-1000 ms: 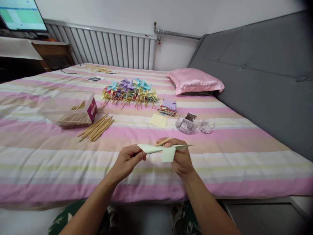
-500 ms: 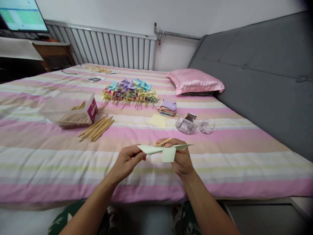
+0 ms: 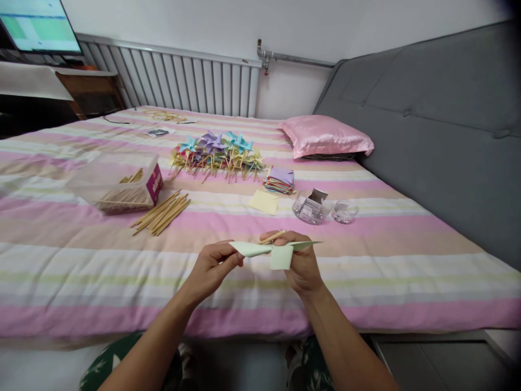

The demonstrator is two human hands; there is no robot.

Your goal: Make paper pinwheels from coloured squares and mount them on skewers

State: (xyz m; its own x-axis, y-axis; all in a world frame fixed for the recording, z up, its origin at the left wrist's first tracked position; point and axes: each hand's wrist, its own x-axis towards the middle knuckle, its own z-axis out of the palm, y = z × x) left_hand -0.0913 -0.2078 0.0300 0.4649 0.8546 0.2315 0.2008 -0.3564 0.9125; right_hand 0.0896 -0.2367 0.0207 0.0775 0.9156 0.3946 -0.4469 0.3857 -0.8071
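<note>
Two bare hands, low centre of the frame, above the near edge of the bed.

Left hand: fingers curled in, thumb and fingertips pinched on the left tip of a pale green paper pinwheel.

Right hand: closed about the middle of the pinwheel from behind, with a thin wooden stick pressed under the thumb and jutting up to the right. One paper flap hangs down in front of this palm; another points right, past the knuckles.

Bed: pink, cream and pale green striped cover, filling the middle of the frame.

Items on the bed:
- Clear plastic box with a pink label, centre left, holding wooden sticks.
- Loose bundle of sticks, just right of the box, lying on the cover.
- Heap of finished pinwheels, blue, purple and yellow, upper centre.
- Stack of coloured paper squares, right of the heap.
- Single yellow sheet, just below that stack.
- Two small clear containers, side by side, right of the yellow sheet; contents too small to tell.
- Pink pillow, upper right, against the grey headboard.

Background: white radiator along the far wall; lit screen, upper left corner.
</note>
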